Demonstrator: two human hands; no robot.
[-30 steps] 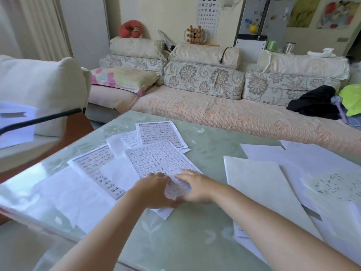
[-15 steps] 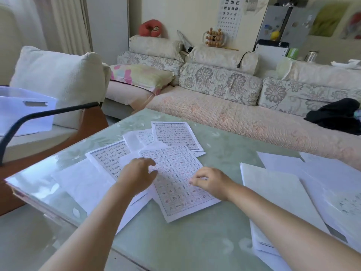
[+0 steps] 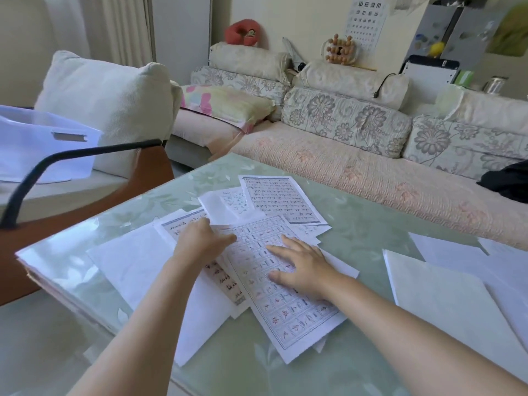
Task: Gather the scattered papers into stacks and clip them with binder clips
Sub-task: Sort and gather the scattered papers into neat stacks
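On top of the gridded sheet (image 3: 288, 307) the right hand (image 3: 304, 268) lies flat, its fingers (image 3: 278, 248) straight and spread, pressing the page onto the pile beneath; just beside it the left hand (image 3: 204, 244) rests on the overlapping papers (image 3: 228, 204) with its fingers bent down over them, and whether they pinch an edge I cannot tell. These printed and blank pages lie fanned and crooked near the left corner of the green counter (image 3: 363, 224), one blank sheet (image 3: 134, 261) reaching toward its edge, while another loose lot of white sheets (image 3: 437, 295) sits well apart to the right. By my reading this is the gathering step, hardly begun, since nothing is squared. Next the pages need sweeping together and their edges tapping even. No binder clip is in view, so clipping looks some way off
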